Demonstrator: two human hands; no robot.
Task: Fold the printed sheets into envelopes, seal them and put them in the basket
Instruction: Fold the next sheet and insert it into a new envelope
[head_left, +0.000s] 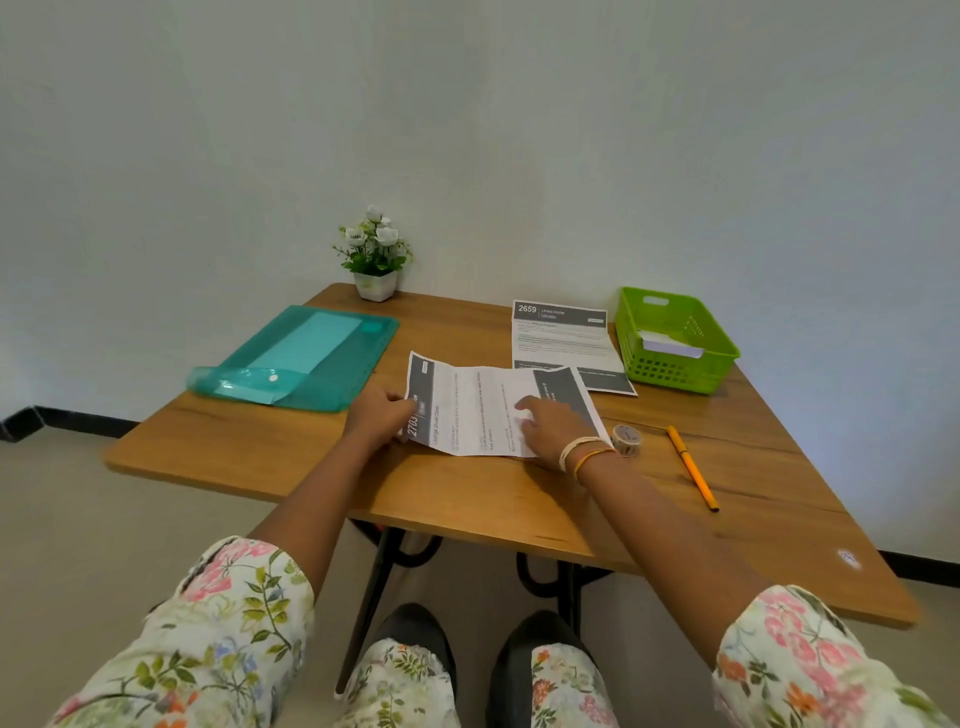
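Wooden surface (467, 493) carries a printed sheet (483, 410) lying crosswise near its front edge. The left hand (376, 415) pinches the sheet's left edge, fingers curled round it, while the right hand (553, 426) presses flat on the right part with straight fingers. Behind lies a second sheet (566, 340), touching a green basket (675, 364) that holds white folded paper. A tape roll (627, 439) and an orange pen (692, 466) lie right of the right hand.

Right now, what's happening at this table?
A person is working a printed sheet on the table: the left hand grips its left edge, the right hand presses flat on it. A second sheet waits beside the green basket, which already holds something white. Tape roll and pen lie unused at right.
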